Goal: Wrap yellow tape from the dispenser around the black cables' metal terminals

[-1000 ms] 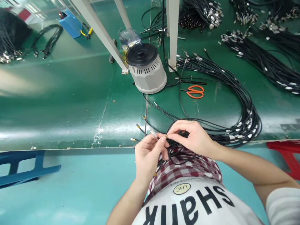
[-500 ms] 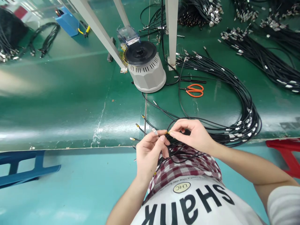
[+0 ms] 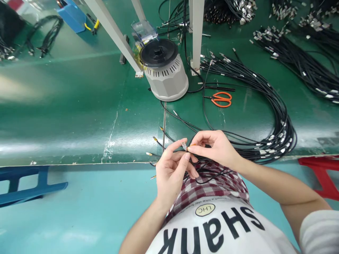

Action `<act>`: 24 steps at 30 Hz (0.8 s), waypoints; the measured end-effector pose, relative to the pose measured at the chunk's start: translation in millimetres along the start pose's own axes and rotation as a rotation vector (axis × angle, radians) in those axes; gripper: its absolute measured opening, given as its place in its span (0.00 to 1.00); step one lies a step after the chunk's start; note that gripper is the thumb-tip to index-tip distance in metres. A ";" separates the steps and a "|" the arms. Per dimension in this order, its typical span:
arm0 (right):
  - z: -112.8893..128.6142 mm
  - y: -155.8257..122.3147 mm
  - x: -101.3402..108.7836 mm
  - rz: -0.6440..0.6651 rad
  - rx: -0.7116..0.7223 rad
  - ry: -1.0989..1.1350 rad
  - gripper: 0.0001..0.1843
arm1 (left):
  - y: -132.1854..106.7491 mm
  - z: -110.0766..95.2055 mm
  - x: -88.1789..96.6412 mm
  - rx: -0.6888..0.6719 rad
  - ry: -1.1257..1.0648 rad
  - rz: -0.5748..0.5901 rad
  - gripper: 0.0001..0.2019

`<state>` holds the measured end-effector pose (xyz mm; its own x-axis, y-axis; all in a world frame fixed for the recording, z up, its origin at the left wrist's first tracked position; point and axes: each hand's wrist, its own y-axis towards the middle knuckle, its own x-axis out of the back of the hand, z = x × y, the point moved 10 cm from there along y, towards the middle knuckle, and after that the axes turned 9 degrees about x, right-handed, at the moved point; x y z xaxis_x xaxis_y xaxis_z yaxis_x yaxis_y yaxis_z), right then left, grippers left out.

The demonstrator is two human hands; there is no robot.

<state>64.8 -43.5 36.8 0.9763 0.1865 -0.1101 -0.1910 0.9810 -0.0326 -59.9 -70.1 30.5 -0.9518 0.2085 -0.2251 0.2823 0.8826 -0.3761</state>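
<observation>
At the table's front edge, a cable's silver connector (image 3: pixel 184 145) sticks up between my two hands. My left hand (image 3: pixel 171 169) is curled around the cable just below it, thumb and fingers closed in. From the other side, my right hand (image 3: pixel 215 148) pinches at the connector's base, where a bit of yellow tape shows by the fingertips. Several more black cables lie beneath both hands and run over my lap. Some have yellow-wrapped ends, such as the cable end (image 3: pixel 155 139) left of my left hand. My fingers partly hide the cable.
A grey round tape dispenser (image 3: pixel 168 83) stands beyond my hands, beside white frame posts (image 3: pixel 197 35). Orange-handled scissors (image 3: pixel 221 100) lie to its right. A thick cable bundle (image 3: pixel 278 116) curves along the right, with more bundles behind. A blue tape holder (image 3: pixel 72 16) sits far left.
The connector has moved right and turned more upright, closer to the right fingertips. My left hand has shifted slightly right. The table's things appear a little higher in view.
</observation>
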 end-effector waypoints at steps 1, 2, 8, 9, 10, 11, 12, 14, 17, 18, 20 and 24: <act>0.2 0.3 -0.4 -0.004 0.004 0.002 0.11 | -0.3 -0.2 0.1 0.001 0.003 -0.003 0.19; 0.2 0.5 -0.7 -0.006 0.008 0.003 0.11 | -0.6 -0.2 0.2 0.002 0.006 -0.005 0.18; -0.5 1.1 -0.9 -0.027 0.028 -0.004 0.10 | -1.1 0.7 0.4 0.011 0.009 -0.004 0.17; -0.4 1.3 -1.0 -0.031 0.030 -0.005 0.09 | -1.1 0.8 0.4 0.013 0.006 -0.005 0.17; -0.3 1.5 -1.1 -0.033 0.032 -0.004 0.09 | -1.2 0.9 0.5 0.015 0.002 -0.005 0.17; -0.3 1.6 -1.5 -0.032 0.033 0.000 0.09 | -1.2 1.0 0.5 0.017 -0.001 -0.005 0.17; -0.1 1.8 -2.1 -0.029 0.033 0.005 0.09 | -1.2 1.1 0.6 0.019 -0.004 -0.006 0.17; 0.5 2.0 -2.6 -0.026 0.038 0.011 0.09 | -1.3 1.5 0.8 0.023 -0.010 -0.008 0.17; 0.7 2.0 -2.3 -0.027 0.041 0.002 0.08 | -1.4 2.4 0.9 0.029 -0.011 -0.014 0.17; 0.4 1.8 -2.0 -0.030 0.041 -0.005 0.08 | -1.5 2.5 0.8 0.029 -0.010 -0.015 0.17; -0.3 1.2 -0.9 -0.040 0.046 -0.031 0.08 | -1.5 2.7 0.2 0.029 -0.007 -0.013 0.16; -0.3 -0.4 0.6 -0.064 0.073 -0.104 0.08 | -0.2 2.3 -0.2 0.024 -0.022 -0.012 0.15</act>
<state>65.3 -43.7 36.5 0.9922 0.1241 -0.0062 -0.1238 0.9916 0.0368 -59.5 -71.3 28.6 -0.9522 0.1888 -0.2400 0.2742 0.8744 -0.4002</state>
